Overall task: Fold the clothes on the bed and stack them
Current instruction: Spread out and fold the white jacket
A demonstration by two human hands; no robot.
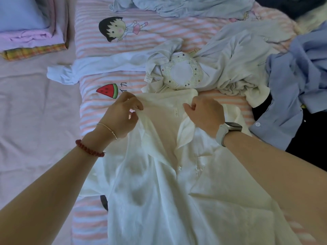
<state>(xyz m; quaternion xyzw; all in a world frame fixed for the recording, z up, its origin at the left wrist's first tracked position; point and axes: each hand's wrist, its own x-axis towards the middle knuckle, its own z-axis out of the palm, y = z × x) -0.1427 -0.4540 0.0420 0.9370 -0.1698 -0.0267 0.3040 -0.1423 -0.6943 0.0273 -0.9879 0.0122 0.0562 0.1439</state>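
A cream button-up shirt [159, 188] lies spread front-up on the striped bed cover [159, 32], collar away from me. My left hand [122, 115] pinches the shirt's left shoulder near the collar. My right hand [205, 112] grips the collar and right shoulder, fingers curled into the cloth. A stack of folded clothes [30, 36] sits at the far left on the pink sheet.
A white top with a beaded round collar [182, 73] lies just beyond the shirt. More loose garments lie around: pale grey cloth [244, 50] at right, a blue shirt [292, 85] at far right, light blue clothes [185, 6] at the top. Pink sheet [35, 121] spreads left.
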